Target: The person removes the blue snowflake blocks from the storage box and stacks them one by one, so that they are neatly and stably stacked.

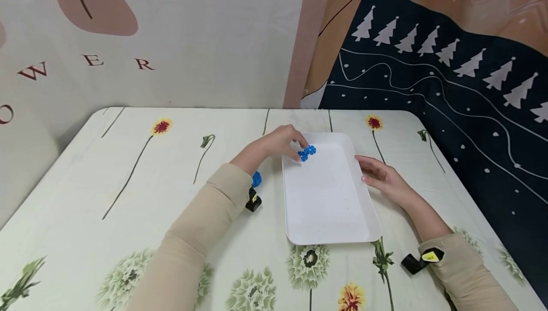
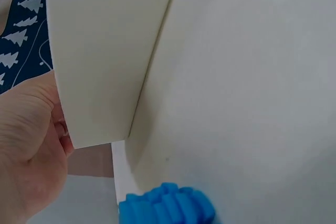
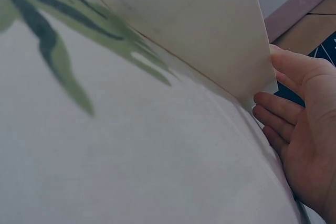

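A shallow white tray (image 1: 329, 197) lies on the flowered tablecloth. Over its far left corner, my left hand (image 1: 278, 140) pinches small blue flower-shaped pieces (image 1: 310, 150) between thumb and index finger. In the left wrist view, that hand (image 2: 31, 140) is partly hidden behind the tray's raised wall (image 2: 105, 56). My right hand (image 1: 383, 178) rests its loosely extended fingertips against the tray's right edge. The right wrist view shows this hand (image 3: 310, 119) beside the outer wall of the tray (image 3: 210, 30). Another blue piece (image 1: 257, 179) lies left of the tray, partly covered by the left wrist.
The tablecloth (image 1: 102, 173), printed with flowers, spreads around the tray. Behind the table hangs a pale wall cloth (image 1: 205, 40) with letters. A dark cloth with white trees (image 1: 428, 73) hangs at the right.
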The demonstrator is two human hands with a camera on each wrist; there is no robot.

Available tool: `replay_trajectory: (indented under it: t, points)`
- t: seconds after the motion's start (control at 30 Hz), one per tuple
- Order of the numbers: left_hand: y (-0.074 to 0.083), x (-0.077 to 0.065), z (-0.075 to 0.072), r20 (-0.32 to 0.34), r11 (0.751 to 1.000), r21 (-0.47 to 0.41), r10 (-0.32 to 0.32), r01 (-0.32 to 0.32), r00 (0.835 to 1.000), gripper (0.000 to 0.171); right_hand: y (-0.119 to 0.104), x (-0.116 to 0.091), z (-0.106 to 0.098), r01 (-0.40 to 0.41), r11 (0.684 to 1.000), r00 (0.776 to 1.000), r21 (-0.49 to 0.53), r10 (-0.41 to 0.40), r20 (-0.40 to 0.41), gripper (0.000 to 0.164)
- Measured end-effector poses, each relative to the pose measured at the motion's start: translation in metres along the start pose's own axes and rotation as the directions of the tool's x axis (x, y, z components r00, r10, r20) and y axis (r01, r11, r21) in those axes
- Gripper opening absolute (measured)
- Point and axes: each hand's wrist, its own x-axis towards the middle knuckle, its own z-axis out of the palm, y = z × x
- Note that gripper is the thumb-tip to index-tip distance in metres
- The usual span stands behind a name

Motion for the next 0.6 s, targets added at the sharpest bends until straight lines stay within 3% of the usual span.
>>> replay_trajectory:
  t: [0.27,0.6]
  points:
    - [0.0001,0.0004,0.0075,-0.041,0.993,0.114,-0.028,0.032,0.999,0.035,0.0010,0.0004,0.0007,0.016,1.000,1.000,0.004,-0.016,0.007,0.051]
    - [0.0052,-0.0008,0.0096,-0.019,0.975,0.221,-0.027,0.031,0.999,0.036,-0.0007,-0.0003,0.0010,-0.004,1.000,1.000,-0.011,0.004,-0.001,0.052]
